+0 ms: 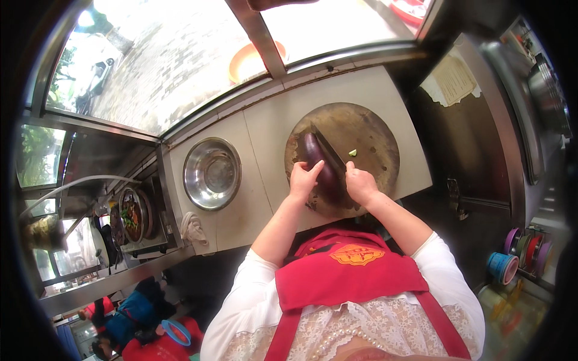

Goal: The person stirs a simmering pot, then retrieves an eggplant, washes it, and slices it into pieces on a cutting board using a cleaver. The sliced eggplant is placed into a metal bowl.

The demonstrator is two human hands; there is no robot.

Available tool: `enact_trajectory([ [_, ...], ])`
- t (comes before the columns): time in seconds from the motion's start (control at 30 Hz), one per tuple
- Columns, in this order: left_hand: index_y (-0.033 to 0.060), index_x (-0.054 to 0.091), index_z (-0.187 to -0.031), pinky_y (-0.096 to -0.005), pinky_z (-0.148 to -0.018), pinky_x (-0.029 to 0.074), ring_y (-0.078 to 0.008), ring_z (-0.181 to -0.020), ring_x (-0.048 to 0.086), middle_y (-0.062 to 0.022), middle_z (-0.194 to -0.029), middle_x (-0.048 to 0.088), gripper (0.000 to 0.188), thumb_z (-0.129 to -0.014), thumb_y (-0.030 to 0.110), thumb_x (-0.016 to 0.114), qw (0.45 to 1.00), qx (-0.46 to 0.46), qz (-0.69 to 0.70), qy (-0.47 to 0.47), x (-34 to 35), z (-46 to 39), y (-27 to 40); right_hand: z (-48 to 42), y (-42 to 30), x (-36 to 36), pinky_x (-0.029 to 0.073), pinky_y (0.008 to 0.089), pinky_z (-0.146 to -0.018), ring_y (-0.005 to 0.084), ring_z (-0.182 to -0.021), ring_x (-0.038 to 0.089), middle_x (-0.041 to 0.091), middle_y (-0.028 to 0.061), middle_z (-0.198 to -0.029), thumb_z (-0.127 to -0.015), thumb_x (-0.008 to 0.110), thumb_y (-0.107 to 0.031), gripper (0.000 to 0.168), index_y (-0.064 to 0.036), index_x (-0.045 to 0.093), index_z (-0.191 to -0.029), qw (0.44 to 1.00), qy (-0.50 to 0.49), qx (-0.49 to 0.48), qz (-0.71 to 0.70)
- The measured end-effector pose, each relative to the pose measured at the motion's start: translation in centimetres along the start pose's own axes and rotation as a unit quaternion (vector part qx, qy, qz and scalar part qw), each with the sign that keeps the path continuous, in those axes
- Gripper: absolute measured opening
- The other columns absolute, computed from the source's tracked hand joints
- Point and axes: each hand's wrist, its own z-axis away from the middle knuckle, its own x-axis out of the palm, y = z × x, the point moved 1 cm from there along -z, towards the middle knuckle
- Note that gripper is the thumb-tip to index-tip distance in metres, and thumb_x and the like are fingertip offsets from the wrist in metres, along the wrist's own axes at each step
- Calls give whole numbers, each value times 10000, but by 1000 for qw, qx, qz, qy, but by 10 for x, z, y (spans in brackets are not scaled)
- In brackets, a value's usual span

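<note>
A long purple eggplant [312, 146] lies lengthwise on a round wooden chopping block [370, 126]. My left hand [305, 180] grips the eggplant around its middle, thumb on top. In my right hand [360, 182] is the handle of a kitchen knife [328, 149]; its dark blade runs along the eggplant's right side. Whether the edge has entered the skin cannot be seen. A small pale green piece of vegetable [352, 153] sits on the block just beyond my right hand.
On the white tiled counter [257, 131], left of the block, stands a stainless steel bowl [212, 173]. A crumpled cloth [193, 229] lies at the counter's left end. Windows border the far side. Other people [131, 316] are behind at lower left. A dark cabinet [474, 149] stands to the right.
</note>
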Motion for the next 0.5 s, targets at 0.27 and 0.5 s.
enact_trajectory([
  [0.27, -24, 448, -1053, -283, -517, 536, -185, -741, 584, -124, -959, 522, 614, -692, 360, 763, 998, 48, -19, 31, 23, -5, 2, 5, -2, -30, 479, 474, -605, 384, -700, 610, 612, 212, -719, -813, 384, -24, 129, 22, 413, -930, 999, -24, -11, 37],
  [0.5, 1, 455, -1020, -286, -522, 539, -172, -745, 573, -104, -952, 513, 586, -683, 361, 772, 999, 30, -13, 24, 18, -7, 6, 38, -12, -63, 443, 507, -582, 417, -673, 576, 589, 231, -699, -884, 411, -121, 146, 15, 383, -930, 1000, -12, -17, -21],
])
